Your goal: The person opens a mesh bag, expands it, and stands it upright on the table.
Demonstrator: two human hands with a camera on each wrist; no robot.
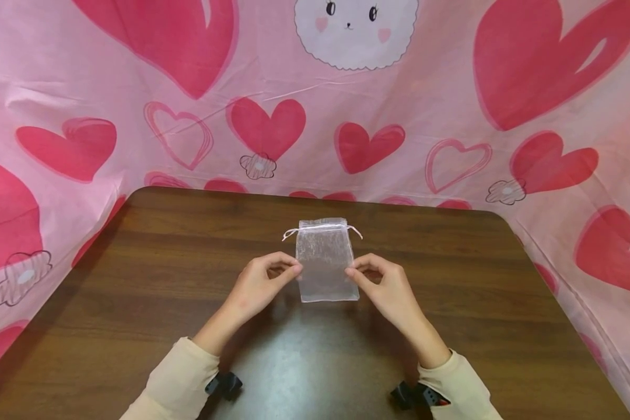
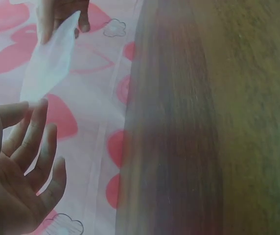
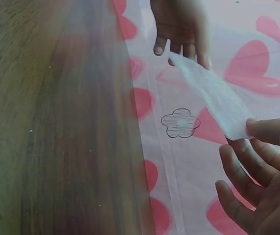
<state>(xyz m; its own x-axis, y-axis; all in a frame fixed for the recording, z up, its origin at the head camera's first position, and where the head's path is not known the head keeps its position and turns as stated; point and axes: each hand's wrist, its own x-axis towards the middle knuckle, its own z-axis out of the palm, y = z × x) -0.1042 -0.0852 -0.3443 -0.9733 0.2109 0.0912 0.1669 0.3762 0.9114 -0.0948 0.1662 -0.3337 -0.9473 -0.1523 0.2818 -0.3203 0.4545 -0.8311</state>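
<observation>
A small sheer white drawstring pouch (image 1: 326, 261) is held just above the brown wooden table (image 1: 136, 291), its tied mouth pointing away from me. My left hand (image 1: 265, 281) pinches the pouch's left edge between thumb and forefinger. My right hand (image 1: 383, 284) pinches the right edge the same way. In the left wrist view the pouch (image 2: 49, 61) stretches from my left hand (image 2: 20, 161) to the far hand. In the right wrist view the pouch (image 3: 213, 95) runs from my right hand (image 3: 260, 171) to the other hand (image 3: 181, 27).
A pink cloth with red hearts (image 1: 268, 128) and a white cartoon face (image 1: 354, 29) hangs behind and along both sides of the table. Cream sleeves (image 1: 181, 382) cover both forearms.
</observation>
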